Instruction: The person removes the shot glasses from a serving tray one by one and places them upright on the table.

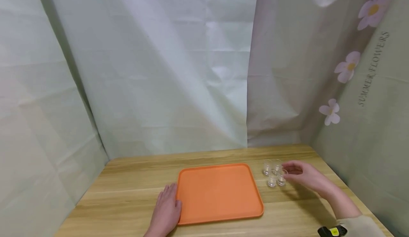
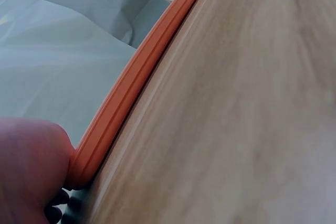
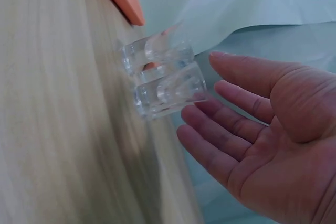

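An orange rectangular tray (image 1: 220, 194) lies flat on the wooden table. Beside its left edge is my left hand (image 1: 166, 208), fingers fairly straight and touching the rim. In the left wrist view that hand (image 2: 31, 166) meets the tray's side (image 2: 131, 85). Several small clear glasses stand upright in a tight cluster to the right of the tray. My right hand (image 1: 305, 175) is at the cluster's right side, nearest the front-right glass (image 1: 281, 181). The right wrist view shows its thumb and fingers (image 3: 226, 135) spread apart, close to the glass (image 3: 170, 90) without gripping it.
Pale green cloth (image 1: 166, 88) hangs behind the wooden table (image 1: 127, 191) and along both sides. The right-hand cloth carries printed flowers (image 1: 346, 66) and lettering. A dark strap (image 1: 332, 231) sits on the right wrist, over a light sleeve.
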Motion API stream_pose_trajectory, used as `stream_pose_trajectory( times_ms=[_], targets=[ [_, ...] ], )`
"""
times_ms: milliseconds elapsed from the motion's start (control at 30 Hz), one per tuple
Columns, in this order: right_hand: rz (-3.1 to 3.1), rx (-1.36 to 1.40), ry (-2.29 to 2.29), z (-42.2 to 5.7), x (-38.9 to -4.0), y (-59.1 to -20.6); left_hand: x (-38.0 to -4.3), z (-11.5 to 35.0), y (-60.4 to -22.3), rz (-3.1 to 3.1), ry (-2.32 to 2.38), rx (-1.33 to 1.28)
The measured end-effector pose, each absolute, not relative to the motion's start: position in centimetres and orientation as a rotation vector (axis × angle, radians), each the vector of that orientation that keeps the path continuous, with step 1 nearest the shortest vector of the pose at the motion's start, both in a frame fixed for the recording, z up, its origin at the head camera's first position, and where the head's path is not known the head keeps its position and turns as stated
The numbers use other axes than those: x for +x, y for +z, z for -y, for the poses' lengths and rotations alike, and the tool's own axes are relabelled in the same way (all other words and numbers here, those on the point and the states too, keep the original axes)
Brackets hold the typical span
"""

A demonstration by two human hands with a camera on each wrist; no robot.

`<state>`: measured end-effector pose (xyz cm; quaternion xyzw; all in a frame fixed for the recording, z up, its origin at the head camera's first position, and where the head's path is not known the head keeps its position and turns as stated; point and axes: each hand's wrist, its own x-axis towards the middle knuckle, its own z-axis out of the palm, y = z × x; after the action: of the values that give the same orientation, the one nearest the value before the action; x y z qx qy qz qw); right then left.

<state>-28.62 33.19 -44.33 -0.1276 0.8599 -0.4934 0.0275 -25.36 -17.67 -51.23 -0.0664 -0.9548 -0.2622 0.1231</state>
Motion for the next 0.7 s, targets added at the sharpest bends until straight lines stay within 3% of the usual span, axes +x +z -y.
stream_pose_trajectory(
  times_ms=[700],
  targets=[
    [-2.978, -0.449, -1.172, -31.7, -28.2, -42.0, -26.2, 16.6, -51.8, 2.798, -0.675, -0.142]
  ],
)
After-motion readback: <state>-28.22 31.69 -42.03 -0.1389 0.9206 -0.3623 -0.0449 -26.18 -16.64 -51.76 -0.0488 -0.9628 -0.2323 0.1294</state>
